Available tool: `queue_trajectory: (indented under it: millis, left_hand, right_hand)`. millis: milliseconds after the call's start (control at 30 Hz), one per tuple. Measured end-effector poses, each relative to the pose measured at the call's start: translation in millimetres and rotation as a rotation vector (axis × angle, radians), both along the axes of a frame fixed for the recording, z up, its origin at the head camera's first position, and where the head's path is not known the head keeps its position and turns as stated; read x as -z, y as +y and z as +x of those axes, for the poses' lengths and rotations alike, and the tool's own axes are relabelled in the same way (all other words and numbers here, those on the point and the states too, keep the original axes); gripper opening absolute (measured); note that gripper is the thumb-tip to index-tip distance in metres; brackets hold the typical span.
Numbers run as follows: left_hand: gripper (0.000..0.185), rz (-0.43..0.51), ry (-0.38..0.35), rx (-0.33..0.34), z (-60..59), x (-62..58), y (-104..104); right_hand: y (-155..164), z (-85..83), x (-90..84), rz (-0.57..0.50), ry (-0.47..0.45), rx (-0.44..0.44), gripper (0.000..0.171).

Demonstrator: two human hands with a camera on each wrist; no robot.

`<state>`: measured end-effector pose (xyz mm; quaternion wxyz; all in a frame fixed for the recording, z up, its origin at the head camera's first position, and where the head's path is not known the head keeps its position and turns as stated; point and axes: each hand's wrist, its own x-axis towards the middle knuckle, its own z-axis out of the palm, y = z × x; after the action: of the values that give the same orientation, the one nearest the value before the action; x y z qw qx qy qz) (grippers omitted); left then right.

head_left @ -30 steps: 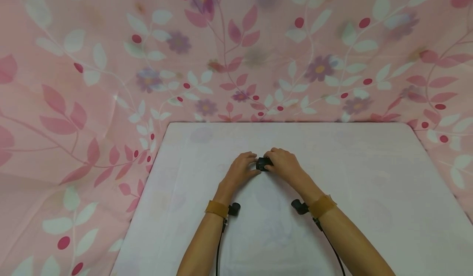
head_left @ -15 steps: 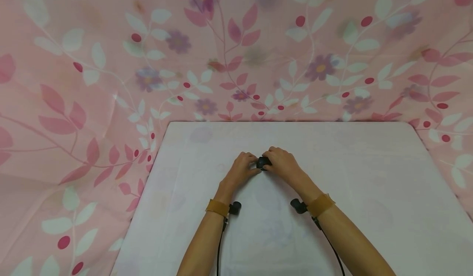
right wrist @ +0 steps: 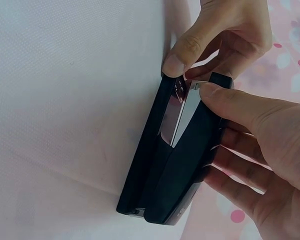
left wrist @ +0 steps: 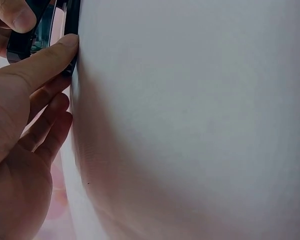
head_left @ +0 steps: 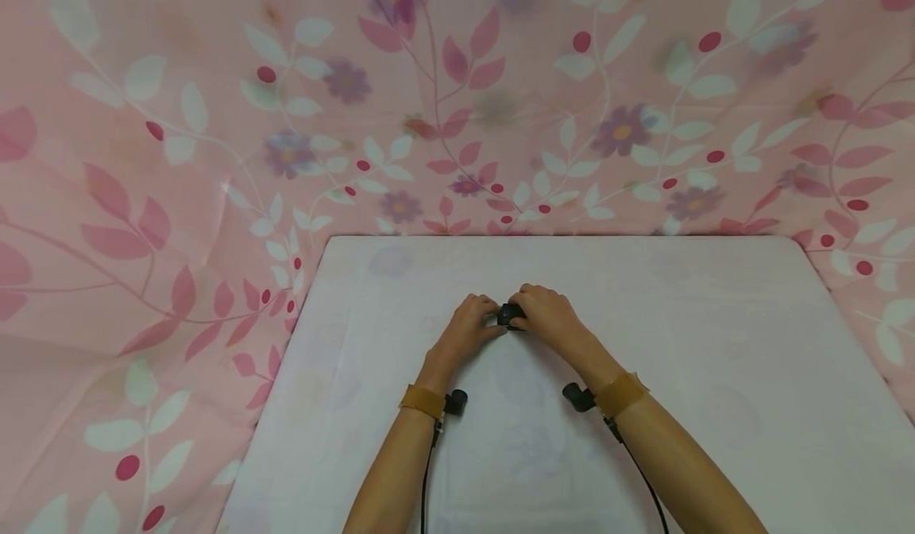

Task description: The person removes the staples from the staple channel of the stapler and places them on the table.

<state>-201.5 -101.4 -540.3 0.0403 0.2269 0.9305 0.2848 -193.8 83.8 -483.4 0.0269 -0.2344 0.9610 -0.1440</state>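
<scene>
A black stapler [right wrist: 182, 165] with a metal magazine lies on the white table, its base along the cloth and its upper arm raised apart from the base at the front end. My left hand [head_left: 468, 327] pinches the front end of the base between thumb and fingers. From the other side my right hand [head_left: 554, 315] grips the upper arm, its thumb near the front tip and its fingers along the far side, as the right wrist view shows. In the head view both hands cover much of the stapler.
The white cloth-covered table [head_left: 715, 375] reaches out around both hands. A pink floral curtain [head_left: 457, 81] hangs behind and beside it. Each wrist wears a tan strap [head_left: 620, 395] with a small black camera [head_left: 577, 397] and a cable.
Very little differs. Both hands stay on the stapler in almost the same place, with only a tiny shift in the head view.
</scene>
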Motion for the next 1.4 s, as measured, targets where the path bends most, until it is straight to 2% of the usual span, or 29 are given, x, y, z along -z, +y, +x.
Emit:
queue_trajectory:
  millis: [267,600,800,1067,1167,1400]
  left_hand:
    - [0.034,0.003,-0.014,-0.003,1.0,3.5,-0.3]
    - [0.033,0.022,-0.007,-0.002,1.0,0.0,0.1]
    - [0.034,-0.016,-0.011,0.004,0.2,-2.6,1.1]
    - [0.035,-0.054,-0.052,-0.029,-2.3,-12.5,0.5]
    - [0.035,-0.062,-0.069,-0.021,-2.3,-12.0,0.7]
    - [0.035,-0.037,-0.056,-0.012,-0.4,-9.7,4.1]
  right_hand:
    - [0.8,0.8,0.6,-0.002,-0.009,-0.004,0.031]
    - [5.3,-1.5,4.6,-0.045,-0.004,-0.005,0.034]
    - [10.1,-1.8,5.0,-0.062,0.002,-0.022,0.036]
    - [24.7,-2.8,-16.1,-0.179,0.043,-0.041,0.039]
    - [30.5,-3.9,-17.3,-0.218,-0.006,-0.045,0.04]
    - [49.7,-4.2,-17.3,-0.406,-0.121,-0.03,0.036]
